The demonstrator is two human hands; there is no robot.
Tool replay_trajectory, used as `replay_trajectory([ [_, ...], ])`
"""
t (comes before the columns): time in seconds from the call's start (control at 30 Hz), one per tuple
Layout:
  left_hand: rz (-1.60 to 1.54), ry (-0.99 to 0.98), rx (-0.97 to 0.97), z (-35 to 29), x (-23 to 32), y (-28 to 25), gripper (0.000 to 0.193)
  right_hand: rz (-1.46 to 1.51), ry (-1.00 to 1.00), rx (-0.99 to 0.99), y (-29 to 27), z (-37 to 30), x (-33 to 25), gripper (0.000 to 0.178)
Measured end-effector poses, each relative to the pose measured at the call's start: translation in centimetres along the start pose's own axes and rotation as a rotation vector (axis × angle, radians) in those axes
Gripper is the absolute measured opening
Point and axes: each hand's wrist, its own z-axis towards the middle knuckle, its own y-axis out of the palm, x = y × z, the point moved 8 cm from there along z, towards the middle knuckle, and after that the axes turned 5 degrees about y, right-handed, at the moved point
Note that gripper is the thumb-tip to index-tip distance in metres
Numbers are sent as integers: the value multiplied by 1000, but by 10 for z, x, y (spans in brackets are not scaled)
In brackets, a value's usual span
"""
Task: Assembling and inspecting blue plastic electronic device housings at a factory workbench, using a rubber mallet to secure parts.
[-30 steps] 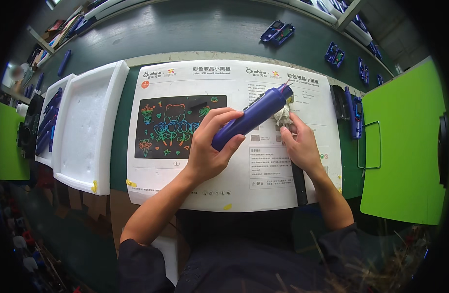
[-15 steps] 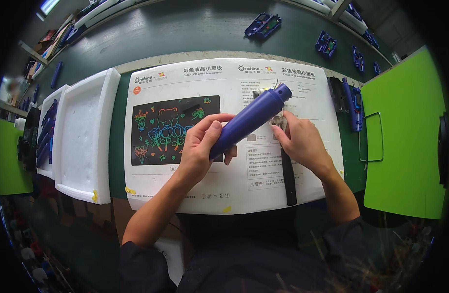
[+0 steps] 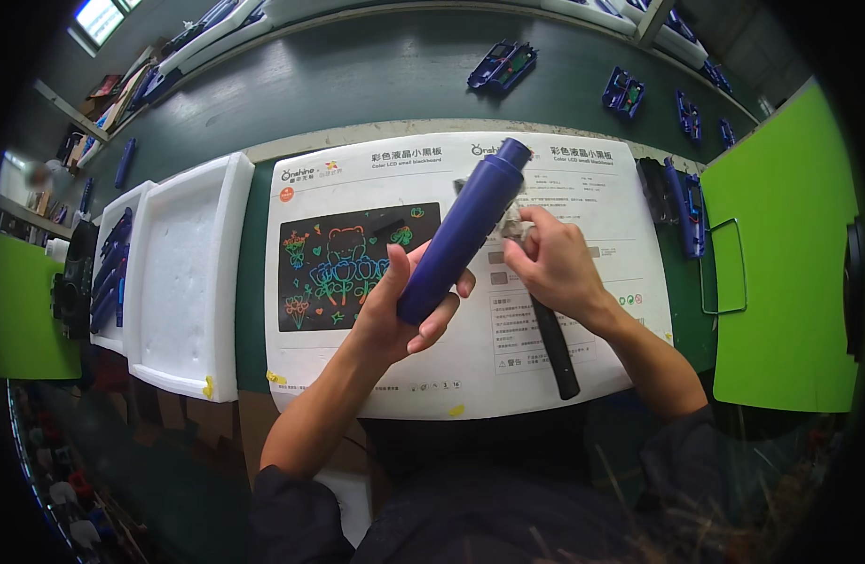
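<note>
My left hand (image 3: 387,315) holds a dark blue plastic tube (image 3: 465,240) by its lower end. The fingers wrap underneath and the thumb stands up off its side. The tube slants up to the right, ending in a narrower stepped neck (image 3: 513,153). Close beside it, my right hand (image 3: 562,258) is closed, thumb and forefinger pinching a crumpled greyish-white piece (image 3: 514,224) that looks like a rag; the tube partly covers it. Below the right hand lies a tool with a black handle (image 3: 557,352); its head is hidden.
A large printed sheet (image 3: 414,390) covers the work surface. White foam trays (image 3: 183,282) stand on the left, one with blue parts (image 3: 113,268). Several opened blue housings (image 3: 503,66) lie on the far green bench and at right (image 3: 686,207). Green panels (image 3: 780,282) flank both sides.
The tube has tilted more upright, and my left thumb has lifted off it. My right hand has shifted slightly left relative to the sheet. The whole view has shifted a little.
</note>
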Motion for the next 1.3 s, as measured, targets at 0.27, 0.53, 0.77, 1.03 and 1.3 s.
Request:
replay_trajectory([
  [0.27,421,407,-63,-27,66,60,54,372,-325,-265,151,67,-117,23],
  [0.53,717,478,377,-28,83,51,53,670,-451,-428,138,104,-117,32],
  [0.77,976,472,622,34,93,-12,52,498,-105,-285,69,137,-101,69],
  [1.03,1882,895,492,44,64,14,38,-88,131,-44,99,327,-69,60],
  [1.3,1984,692,817,22,87,-4,26,-571,355,690,15,291,-24,108],
])
